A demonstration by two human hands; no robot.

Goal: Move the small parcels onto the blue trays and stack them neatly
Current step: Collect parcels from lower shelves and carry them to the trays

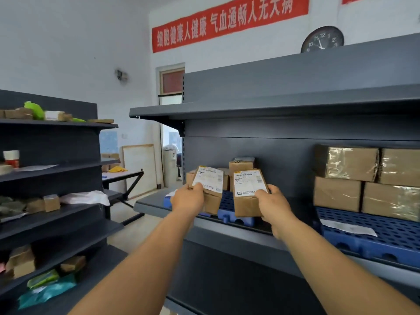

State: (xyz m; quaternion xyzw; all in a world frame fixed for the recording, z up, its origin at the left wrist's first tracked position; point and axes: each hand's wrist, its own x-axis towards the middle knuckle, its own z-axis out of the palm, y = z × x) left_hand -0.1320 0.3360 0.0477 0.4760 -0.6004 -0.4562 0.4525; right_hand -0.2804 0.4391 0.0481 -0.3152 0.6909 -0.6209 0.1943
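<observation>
Shelving [295, 105] of dark grey steel fills the head view, a clock [322, 39] perched on top under a red banner [229, 21] whose lettering is too blurred to read. Left hand [187, 198] clamps one small labelled parcel [210, 189], right hand [273, 206] another parcel [248, 193], both held over the left blue tray [236, 218] before stacked boxes [241, 167]. A second blue tray [375, 237] carries four taped cartons [368, 178] and a paper slip [347, 227].

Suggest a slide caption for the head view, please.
Left hand and right hand each hold a labelled parcel over the blue tray.
</observation>
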